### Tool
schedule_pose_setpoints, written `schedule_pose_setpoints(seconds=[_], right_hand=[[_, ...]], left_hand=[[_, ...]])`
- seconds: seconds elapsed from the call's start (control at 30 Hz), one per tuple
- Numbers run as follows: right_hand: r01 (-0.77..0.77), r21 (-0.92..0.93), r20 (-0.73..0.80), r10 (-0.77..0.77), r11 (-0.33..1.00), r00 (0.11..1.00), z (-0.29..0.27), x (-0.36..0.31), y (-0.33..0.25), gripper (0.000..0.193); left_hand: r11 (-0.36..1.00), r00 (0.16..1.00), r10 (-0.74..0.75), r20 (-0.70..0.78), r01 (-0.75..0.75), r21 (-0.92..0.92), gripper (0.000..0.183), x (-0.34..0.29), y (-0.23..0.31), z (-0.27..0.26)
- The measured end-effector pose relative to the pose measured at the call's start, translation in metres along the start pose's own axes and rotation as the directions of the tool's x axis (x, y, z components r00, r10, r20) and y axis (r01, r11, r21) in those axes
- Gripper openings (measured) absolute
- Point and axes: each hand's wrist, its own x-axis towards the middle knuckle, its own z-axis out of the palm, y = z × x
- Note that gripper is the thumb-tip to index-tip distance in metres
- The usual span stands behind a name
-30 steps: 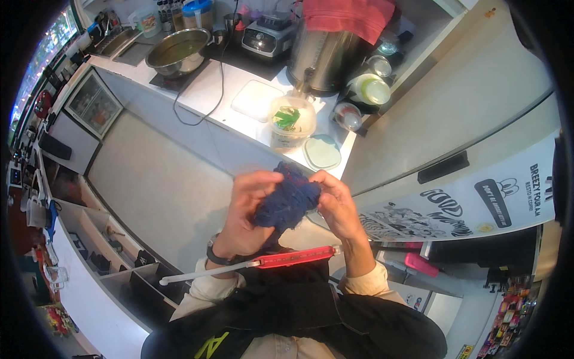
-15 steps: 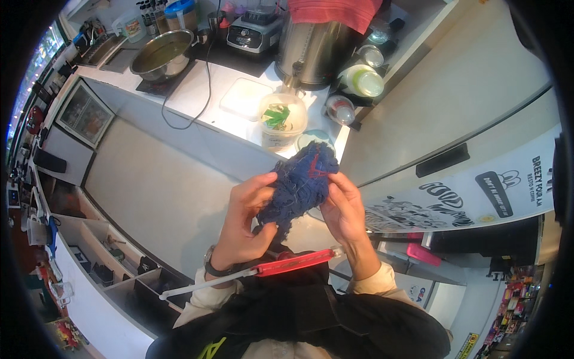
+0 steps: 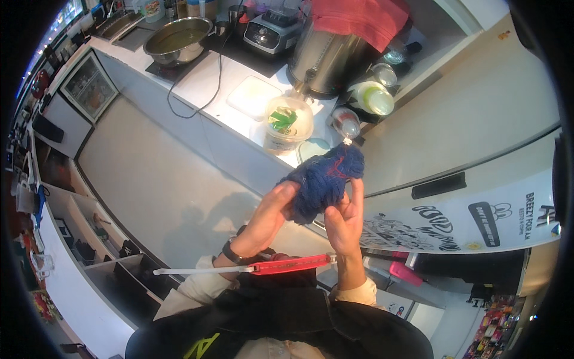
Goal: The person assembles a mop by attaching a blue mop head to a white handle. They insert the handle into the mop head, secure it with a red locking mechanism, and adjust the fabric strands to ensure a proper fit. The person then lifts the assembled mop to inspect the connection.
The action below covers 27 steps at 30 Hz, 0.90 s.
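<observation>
A bunched dark blue cloth (image 3: 323, 182) with a frayed, shaggy surface and red stitching is held up in front of me between both hands. My left hand (image 3: 272, 209), with a dark watch on its wrist, grips the cloth's left side; most of its fingers are hidden behind it. My right hand (image 3: 345, 224) holds the lower right side, thumb in front and a finger raised along the edge. Below the hands, a long white rod with a red section (image 3: 293, 263) lies across my forearms' area; whether it touches them I cannot tell.
Beyond the cloth, a white counter (image 3: 230, 78) holds a clear tub (image 3: 289, 128) with green pieces, a steel basin (image 3: 178, 42), a blender base (image 3: 272, 33) and a steel urn (image 3: 329, 57) under a red cloth (image 3: 362, 21). A printed white panel (image 3: 454, 221) stands at right.
The blue cloth has shifted right and turned in my hands. My left hand has moved right, its fingers now further behind the cloth. The whole view has also swung slightly.
</observation>
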Motion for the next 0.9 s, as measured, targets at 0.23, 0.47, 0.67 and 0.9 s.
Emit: schedule_pose_setpoints(seconds=[0.23, 0.47, 0.67, 0.9], right_hand=[[0.074, -0.231, 0.058, -0.062, 0.970, 0.996, 0.001, -0.007, -0.005, 0.082], [0.130, -0.359, 0.167, -0.073, 0.924, 0.983, 0.001, -0.006, -0.015, 0.073], [0.360, -0.645, 0.330, -0.179, 0.674, 0.927, -0.008, -0.014, -0.012, 0.073], [0.335, -0.648, 0.312, -0.163, 0.684, 0.936, -0.037, -0.017, -0.041, 0.027]], left_hand=[[0.958, 0.993, -0.121, -0.001, 0.116, -0.261, 0.062, 0.000, -0.011, 0.013], [0.954, 0.965, 0.049, 0.259, -0.122, 0.274, 0.065, -0.020, 0.009, 0.006], [0.876, 0.888, 0.459, 0.018, -0.456, 0.156, 0.054, -0.026, 0.002, 0.038], [0.952, 0.954, 0.298, -0.036, -0.300, -0.056, 0.048, -0.025, 0.019, 0.019]])
